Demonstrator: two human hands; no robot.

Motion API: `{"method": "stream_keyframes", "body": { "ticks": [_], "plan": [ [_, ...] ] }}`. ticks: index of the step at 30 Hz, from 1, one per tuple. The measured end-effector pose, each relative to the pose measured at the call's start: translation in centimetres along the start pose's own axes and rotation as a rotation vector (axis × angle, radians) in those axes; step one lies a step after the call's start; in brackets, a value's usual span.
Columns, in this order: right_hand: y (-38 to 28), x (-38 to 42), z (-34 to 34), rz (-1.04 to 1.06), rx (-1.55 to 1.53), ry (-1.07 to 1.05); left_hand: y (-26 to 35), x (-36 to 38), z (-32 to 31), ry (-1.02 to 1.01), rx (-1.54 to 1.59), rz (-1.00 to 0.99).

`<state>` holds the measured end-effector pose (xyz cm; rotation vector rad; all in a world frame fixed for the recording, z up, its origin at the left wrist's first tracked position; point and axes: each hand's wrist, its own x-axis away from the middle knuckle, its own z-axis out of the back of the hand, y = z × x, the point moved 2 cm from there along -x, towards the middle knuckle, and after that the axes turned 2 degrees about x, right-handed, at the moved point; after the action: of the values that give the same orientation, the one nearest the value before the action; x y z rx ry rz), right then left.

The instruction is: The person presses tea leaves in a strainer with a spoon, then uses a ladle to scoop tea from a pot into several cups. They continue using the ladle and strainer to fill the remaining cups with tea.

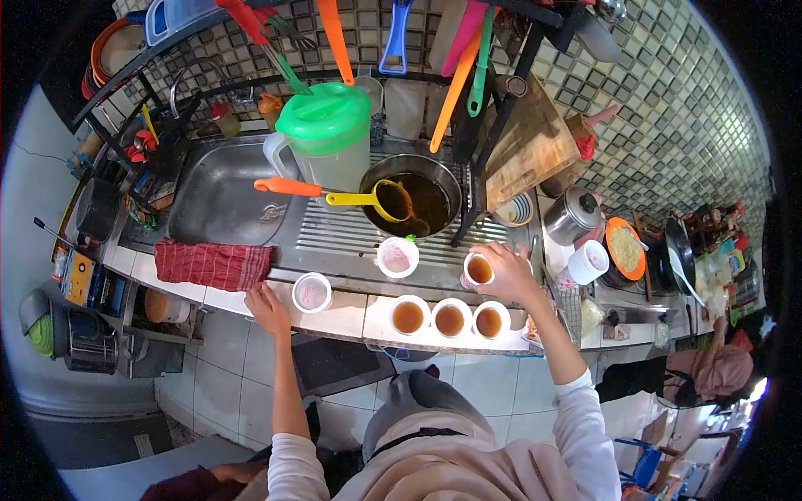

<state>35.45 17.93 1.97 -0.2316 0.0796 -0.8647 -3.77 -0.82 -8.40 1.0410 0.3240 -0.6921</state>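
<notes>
My right hand [510, 271] is closed around a white cup [469, 280] of brown tea-like liquid, at the sink's front edge. Three more filled cups, among them a middle cup [449, 332], stand in a row on the white tiled ledge. Two cups without brown liquid, a left cup [312, 306] and a back cup [397, 271], stand apart from the row. My left hand [267, 309] lies at the ledge beside a red checked cloth [209, 262], fingers loosely extended, holding nothing visible. Behind, a yellow-rimmed scoop or strainer [351, 199] rests over a pot [455, 188] of dark liquid.
A green-lidded pitcher [326, 125] stands behind the sink basin [221, 196]. Utensils hang from a dark rack overhead. To the right are a lidded metal pot [572, 217], stacked white cups [588, 262] and an orange plate [616, 230]. Another person [706, 371] is at the far right.
</notes>
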Motion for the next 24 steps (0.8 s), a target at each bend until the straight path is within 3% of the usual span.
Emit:
{"method": "stream_keyframes", "body": {
  "ticks": [8,13,16,19,24],
  "plan": [
    [0.0,0.2,0.0,-0.014,-0.027,-0.012,0.0,0.0,0.0,0.000,0.001,-0.022],
    [-1.5,2.2,2.0,0.043,0.016,0.200,-0.5,0.1,-0.2,0.001,-0.023,0.008],
    [-2.7,4.9,3.7,0.002,-0.148,0.042,-0.6,0.1,-0.3,0.020,-0.003,-0.026],
    [-3.4,7.6,3.5,0.067,-0.112,-0.077,-1.0,0.2,-0.4,0.009,0.000,0.002],
    [-2.7,9.0,0.7,0.074,0.020,-0.019,-1.0,0.3,-0.4,0.022,0.002,-0.023]
  ]
}}
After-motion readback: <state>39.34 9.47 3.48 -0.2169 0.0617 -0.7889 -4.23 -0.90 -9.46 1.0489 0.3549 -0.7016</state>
